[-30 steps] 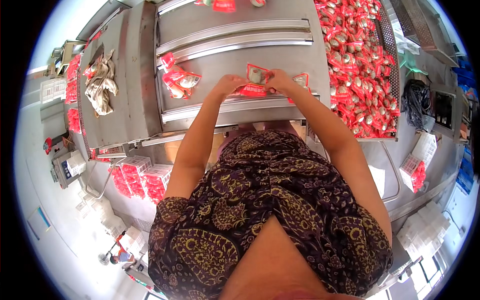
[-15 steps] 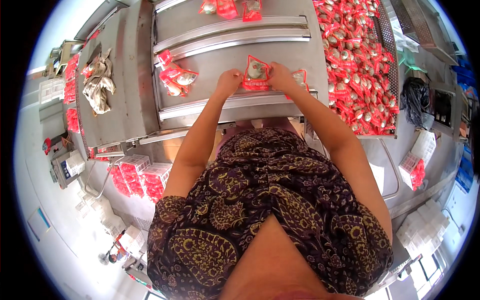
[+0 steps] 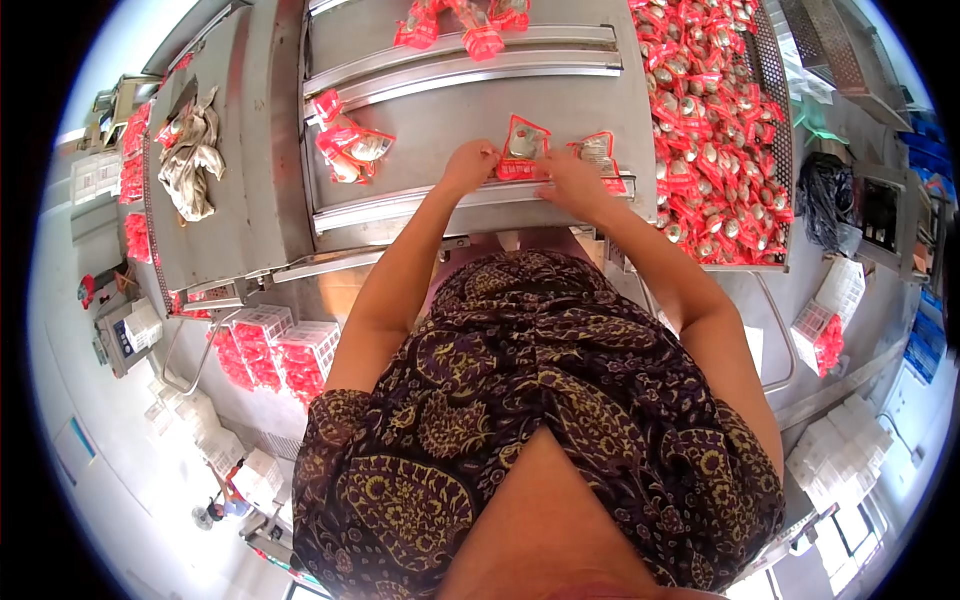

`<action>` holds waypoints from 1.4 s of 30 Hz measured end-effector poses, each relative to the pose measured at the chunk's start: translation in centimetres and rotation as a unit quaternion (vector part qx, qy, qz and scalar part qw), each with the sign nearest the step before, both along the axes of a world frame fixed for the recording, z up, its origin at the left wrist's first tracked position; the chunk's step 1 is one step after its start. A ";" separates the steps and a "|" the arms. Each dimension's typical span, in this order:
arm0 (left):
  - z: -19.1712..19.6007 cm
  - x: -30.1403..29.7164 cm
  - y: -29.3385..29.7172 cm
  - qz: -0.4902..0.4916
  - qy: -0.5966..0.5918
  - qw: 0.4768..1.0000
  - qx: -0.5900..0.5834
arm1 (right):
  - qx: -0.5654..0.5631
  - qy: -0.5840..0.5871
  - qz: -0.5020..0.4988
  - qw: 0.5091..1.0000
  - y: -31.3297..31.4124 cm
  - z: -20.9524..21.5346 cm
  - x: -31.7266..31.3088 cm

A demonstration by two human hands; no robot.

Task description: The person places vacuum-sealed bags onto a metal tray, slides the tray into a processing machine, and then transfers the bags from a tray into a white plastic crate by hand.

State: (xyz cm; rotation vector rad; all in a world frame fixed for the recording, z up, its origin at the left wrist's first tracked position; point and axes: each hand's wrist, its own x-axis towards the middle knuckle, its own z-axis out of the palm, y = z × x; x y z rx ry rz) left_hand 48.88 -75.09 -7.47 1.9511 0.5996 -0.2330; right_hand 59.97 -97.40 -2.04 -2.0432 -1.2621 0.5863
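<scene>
A red-edged clear packet with a pale, roundish item inside lies on the steel table in front of me. My left hand pinches its left edge, fingers closed. At its lower right corner are the curled fingers of my right hand, which appear to grip that edge; the fingertips are partly hidden. Just beyond my right hand, a similar packet rests flat. More red packets sit bunched together on the left of the same table section.
Metal rails cross the steel table, with several packets behind them. A perforated tray heaped with red packets stands at right. A crumpled cloth lies at left. White crates of packets stand on the floor.
The packet between my hands has shifted slightly right. My right hand has come down from its right side to the lower corner, leaving more of the neighbouring packet visible.
</scene>
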 end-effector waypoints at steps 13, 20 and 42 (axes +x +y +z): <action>0.2 1.3 1.0 -0.017 -0.043 0.985 -0.164 | 0.054 0.011 -0.209 0.976 0.8 -1.9 0.5; 0.3 1.6 0.6 -0.034 0.037 0.980 -0.192 | -0.010 0.034 -0.182 0.983 2.1 -0.5 3.0; 10.1 -7.2 14.0 0.268 -0.016 0.769 0.581 | 0.034 -0.030 0.001 0.999 -0.5 3.0 -1.9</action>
